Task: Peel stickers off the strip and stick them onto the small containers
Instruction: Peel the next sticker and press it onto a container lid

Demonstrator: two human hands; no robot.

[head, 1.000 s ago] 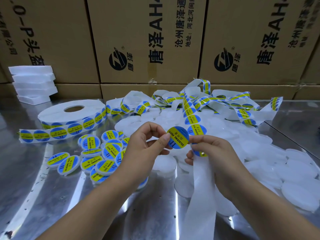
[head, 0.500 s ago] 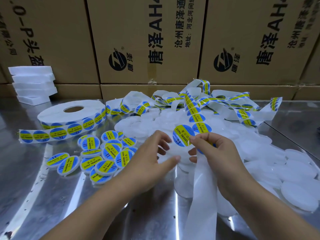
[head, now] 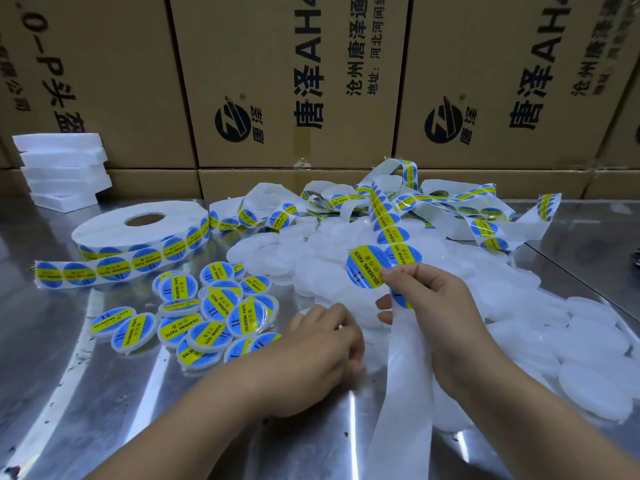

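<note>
**Peeled sticker pinched at its edge, ready for a container**

The sticker (head: 363, 271), a blue and yellow disc, is held up off the strip (head: 405, 393). It is pinched at its rim between thumb and forefinger of the right hand (head: 436, 306). Most of the disc stands free, out to the left of the pinch. The strip is gripped by the lower fingers of the same hand. Below the grip it hangs as bare backing, and beyond the grip it runs on with stickers in place.

The sticker is judged to be thin, light and limp, with a tacky back that may curl onto itself or cling to skin. A narrow hold at the rim is therefore thought best, so that the glued face is kept clear.

Down and to the left of the grip, the left hand (head: 311, 351) is curled over the white containers (head: 592, 386). It is blurred, so it cannot be told whether one is held. These look light and rigid, likely to slide on metal, and best taken by the rim.

Further left lie the labelled containers (head: 211, 313), then a roll (head: 138, 230), on the table (head: 104, 410). Cardboard boxes (head: 277, 81) stand behind.
</note>
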